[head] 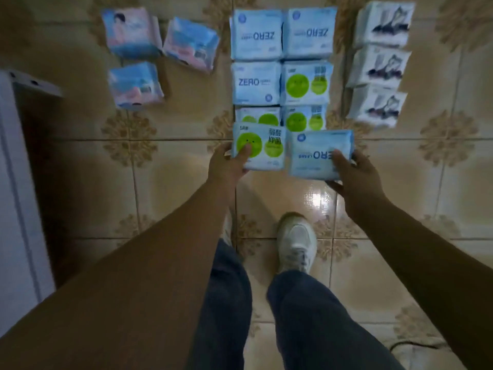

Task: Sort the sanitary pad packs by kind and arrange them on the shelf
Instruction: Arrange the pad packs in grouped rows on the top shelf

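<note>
Green circles mark the pack (pixel 257 146) that the left hand (pixel 228 165) grips by its near left corner, thumb on the face; its long axis runs left to right and its print reads sideways. Beside it, just apart, the right hand (pixel 354 177) grips a pale blue ZERO pack (pixel 320 154) by its near right corner, thumb on top, the word upside down to the wearer, long axis also left to right and a little tilted. Both packs are held above the floor (pixel 160 182), which is glossy beige tile with brown flower patterns. Beyond them on the floor lie the blue group (pixel 281 65) in two columns, some ZERO faces, some green-circle faces. To its left lie three pink-and-blue packs (pixel 133 54), loosely spread; to its right, a column of three white packs (pixel 378 62). A white panel (pixel 16 182) stands at the left edge. One white shoe (pixel 296 243) and dark trousers (pixel 306 316) show below.
</note>
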Available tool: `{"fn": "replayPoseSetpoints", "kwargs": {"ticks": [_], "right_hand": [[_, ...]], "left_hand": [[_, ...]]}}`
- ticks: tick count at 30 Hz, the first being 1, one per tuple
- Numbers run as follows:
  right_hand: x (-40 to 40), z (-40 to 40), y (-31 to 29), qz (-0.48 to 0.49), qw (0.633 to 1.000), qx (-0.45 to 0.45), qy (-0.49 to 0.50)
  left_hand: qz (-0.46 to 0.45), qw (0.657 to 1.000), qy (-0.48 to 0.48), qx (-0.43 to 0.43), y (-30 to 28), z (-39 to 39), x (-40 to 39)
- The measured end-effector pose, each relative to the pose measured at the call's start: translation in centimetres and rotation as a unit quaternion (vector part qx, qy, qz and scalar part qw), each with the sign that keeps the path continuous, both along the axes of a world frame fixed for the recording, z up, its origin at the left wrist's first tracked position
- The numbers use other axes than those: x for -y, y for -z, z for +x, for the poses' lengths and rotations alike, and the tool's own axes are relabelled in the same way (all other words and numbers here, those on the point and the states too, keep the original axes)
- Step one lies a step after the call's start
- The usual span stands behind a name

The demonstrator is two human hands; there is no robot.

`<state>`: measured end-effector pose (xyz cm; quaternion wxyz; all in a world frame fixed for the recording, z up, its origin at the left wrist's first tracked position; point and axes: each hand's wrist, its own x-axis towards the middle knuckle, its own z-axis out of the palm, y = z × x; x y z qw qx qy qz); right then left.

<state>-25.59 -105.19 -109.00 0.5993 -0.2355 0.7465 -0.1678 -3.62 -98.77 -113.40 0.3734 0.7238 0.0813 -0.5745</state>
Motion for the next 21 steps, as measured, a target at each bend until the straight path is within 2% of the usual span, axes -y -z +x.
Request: {"fn": "replayPoseSetpoints", "kwargs": {"ticks": [3,5,8,10,13,16,21], "right_hand": [[3.0,1.1,6.9,-0.011,0.999,0.046,0.008],[4.6,1.7,10.0,0.009,0.999,0.022,-0.026],[5.5,2.0,11.7,0.035,0.994,-0.022,-0.098],[5.6,2.4,10.0,0.053,0.991,-0.044,-0.117],[5.6,2.9,4.3,0.051,0.979,-0.12,-0.159],[5.9,4.0,-4.3,0.017,0.958,-0.152,-0.242],[9.9,7.8,-23.5,-0.053,0.926,-0.163,-0.336]], "left_hand": [[-0.028,0.999,-0.008,0.022,5.8,0.6,1.6],[-0.018,0.998,-0.01,0.061,8.4,0.3,2.6],[0.021,0.995,0.03,0.098,8.3,-0.5,3.7],[0.045,0.989,0.089,0.106,6.4,-0.5,4.2],[0.076,0.961,0.216,0.152,1.2,0.1,4.5],[0.091,0.936,0.287,0.18,-6.4,0.1,4.3],[0.053,0.922,0.324,0.203,-24.9,1.2,6.2]]}}
